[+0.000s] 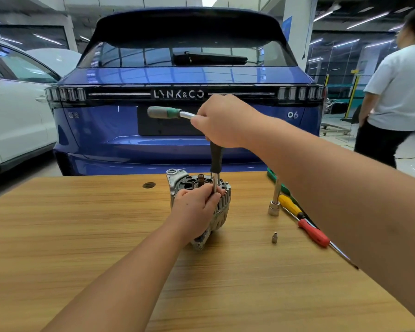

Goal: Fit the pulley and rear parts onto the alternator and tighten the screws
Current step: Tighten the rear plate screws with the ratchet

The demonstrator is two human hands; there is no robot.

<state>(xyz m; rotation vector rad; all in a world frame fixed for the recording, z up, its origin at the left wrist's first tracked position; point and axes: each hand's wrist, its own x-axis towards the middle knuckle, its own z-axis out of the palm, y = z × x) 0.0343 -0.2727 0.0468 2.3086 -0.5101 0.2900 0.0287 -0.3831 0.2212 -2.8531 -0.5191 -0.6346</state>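
A silver alternator (177, 180) stands on the wooden table (82, 236) with its open rear end up. My left hand (194, 212) grips its near side, and its fingers pinch a thin metal shaft that stands upright on the rear face. A black extension (216, 158) rises from that shaft into my right hand (222, 122). That hand holds the head of a ratchet wrench, whose grey and green handle (164, 113) points left. The spot where the shaft meets the alternator is hidden by my left fingers.
To the right on the table lie a socket on a bar (274, 207), a small bit (274, 237), a yellow screwdriver (290, 207) and a red one (313, 233). A blue car (185, 75) stands just behind the table, and a person (398, 92) stands at the far right.
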